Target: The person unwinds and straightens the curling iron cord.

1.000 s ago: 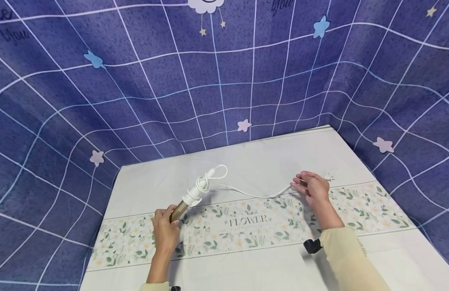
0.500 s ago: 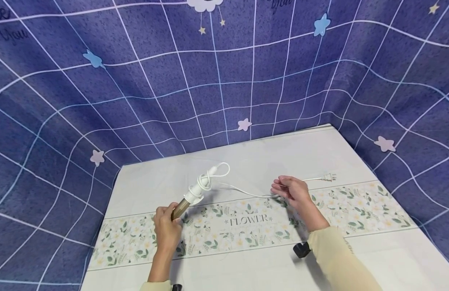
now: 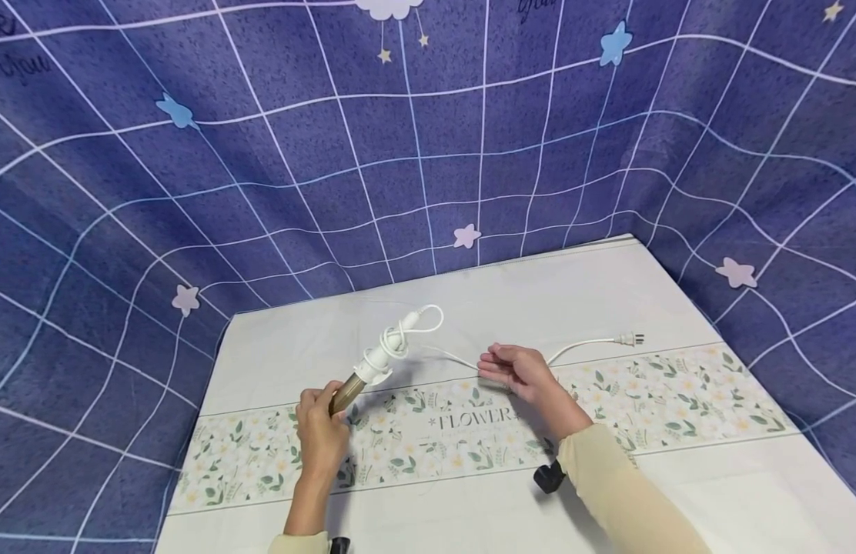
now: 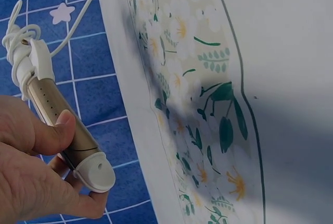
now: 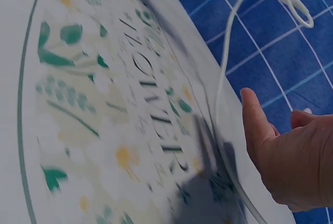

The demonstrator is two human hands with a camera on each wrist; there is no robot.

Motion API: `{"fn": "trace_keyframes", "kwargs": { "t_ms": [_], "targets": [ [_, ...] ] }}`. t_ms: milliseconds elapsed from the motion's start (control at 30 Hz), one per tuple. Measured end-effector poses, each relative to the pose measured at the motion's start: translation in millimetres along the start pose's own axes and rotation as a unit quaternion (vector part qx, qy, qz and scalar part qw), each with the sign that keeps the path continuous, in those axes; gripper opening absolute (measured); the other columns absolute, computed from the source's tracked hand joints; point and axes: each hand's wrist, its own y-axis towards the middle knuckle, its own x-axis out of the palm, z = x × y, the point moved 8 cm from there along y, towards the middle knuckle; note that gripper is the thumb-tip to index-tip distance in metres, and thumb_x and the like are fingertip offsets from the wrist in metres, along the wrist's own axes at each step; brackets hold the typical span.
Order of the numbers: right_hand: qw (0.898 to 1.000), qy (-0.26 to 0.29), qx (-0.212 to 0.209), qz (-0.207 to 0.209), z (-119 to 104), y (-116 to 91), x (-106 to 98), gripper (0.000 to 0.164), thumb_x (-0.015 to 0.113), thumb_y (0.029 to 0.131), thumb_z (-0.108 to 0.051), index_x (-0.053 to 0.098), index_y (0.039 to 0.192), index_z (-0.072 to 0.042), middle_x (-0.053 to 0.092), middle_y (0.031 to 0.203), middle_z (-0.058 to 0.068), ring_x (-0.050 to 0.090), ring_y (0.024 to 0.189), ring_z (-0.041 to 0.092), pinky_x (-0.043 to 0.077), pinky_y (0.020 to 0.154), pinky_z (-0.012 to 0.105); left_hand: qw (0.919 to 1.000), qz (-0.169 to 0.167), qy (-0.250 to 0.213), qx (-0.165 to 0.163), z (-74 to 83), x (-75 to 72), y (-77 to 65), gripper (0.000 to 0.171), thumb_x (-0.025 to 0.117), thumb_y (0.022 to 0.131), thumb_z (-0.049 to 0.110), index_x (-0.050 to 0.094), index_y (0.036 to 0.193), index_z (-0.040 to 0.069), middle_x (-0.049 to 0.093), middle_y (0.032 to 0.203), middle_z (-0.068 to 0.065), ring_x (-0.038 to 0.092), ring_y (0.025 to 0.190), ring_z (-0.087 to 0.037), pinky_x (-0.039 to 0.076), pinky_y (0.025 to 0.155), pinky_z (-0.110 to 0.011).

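My left hand (image 3: pixel 322 435) grips a curling iron (image 3: pixel 378 362) by its gold barrel, the white handle end tilted up and away to the right. In the left wrist view, thumb and fingers hold the gold barrel (image 4: pixel 61 110) near its white end cap (image 4: pixel 97 172). A white cord (image 3: pixel 583 343) is looped round the handle and then runs right over the table to a two-pin plug (image 3: pixel 629 338). My right hand (image 3: pixel 528 373) hovers over the cord's middle stretch, fingers extended. In the right wrist view the cord passes beside that hand, apart from the thumb.
A white tablecloth (image 3: pixel 435 508) with a floral band and the word FLOWER covers the table. Behind it and at both sides hangs a blue grid curtain (image 3: pixel 372 177) with stars. A black wrist device (image 3: pixel 549 477) sits at the right sleeve.
My right hand has moved left along the cord, away from the plug, which now shows fully. The left hand and curling iron have shifted only slightly to the right.
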Motion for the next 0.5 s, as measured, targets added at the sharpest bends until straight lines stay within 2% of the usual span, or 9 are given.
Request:
{"fn": "trace_keyframes", "kwargs": {
  "t_ms": [233,500],
  "targets": [
    [0.998,0.028,0.037,-0.041,22,6,23,0.046,0.039,0.102,-0.005,0.027,0.143,0.013,0.037,0.138,0.038,0.046,0.124,0.047,0.045,0.097,0.047,1.0000,-0.002,-0.004,-0.002,4.1,0.8,0.2,0.048,0.064,0.076,-0.020,0.064,0.119,0.004,0.049,0.108,-0.016,0.043,0.101,-0.033,0.038,0.087,-0.053],
    [0.991,0.075,0.074,-0.084,43,12,41,0.049,0.035,0.104,-0.010,0.022,0.143,0.015,0.028,0.143,0.041,0.033,0.132,0.050,0.039,0.102,0.051,1.0000,-0.002,-0.006,-0.008,5.6,0.2,-0.5,0.048,0.065,0.076,-0.019,0.065,0.118,0.005,0.049,0.108,-0.015,0.044,0.101,-0.032,0.039,0.087,-0.051]
  ]
}}
